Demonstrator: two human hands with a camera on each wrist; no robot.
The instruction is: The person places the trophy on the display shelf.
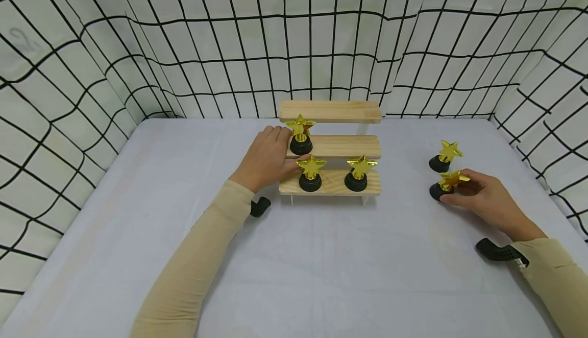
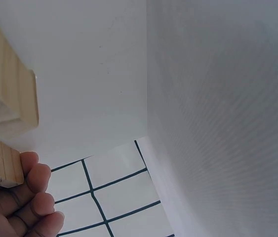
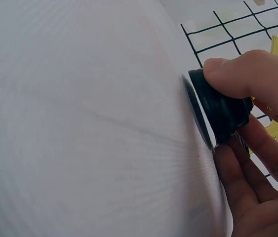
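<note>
A three-tier wooden display stand (image 1: 333, 146) stands on the table, and my left hand (image 1: 268, 157) grips the left end of its middle plank. In the left wrist view, curled fingers (image 2: 39, 178) lie against the end of that wooden plank (image 2: 3, 160). One star trophy (image 1: 300, 141) sits on the middle tier, beside those fingers. The lower tier bears a left star trophy (image 1: 311, 179) and a right star trophy (image 1: 357, 179). Over at the right, my right hand (image 1: 489, 200) pinches another gold star trophy (image 1: 441, 191); its black base (image 3: 222, 111) looks slightly tilted, just off the cloth.
One more star trophy (image 1: 439, 163) stands on the white-covered table (image 1: 344, 266), just behind the held one. The stand's top plank (image 1: 331, 111) bears nothing. Black wire grid panels (image 1: 257, 42) over white sheeting enclose the back and sides.
</note>
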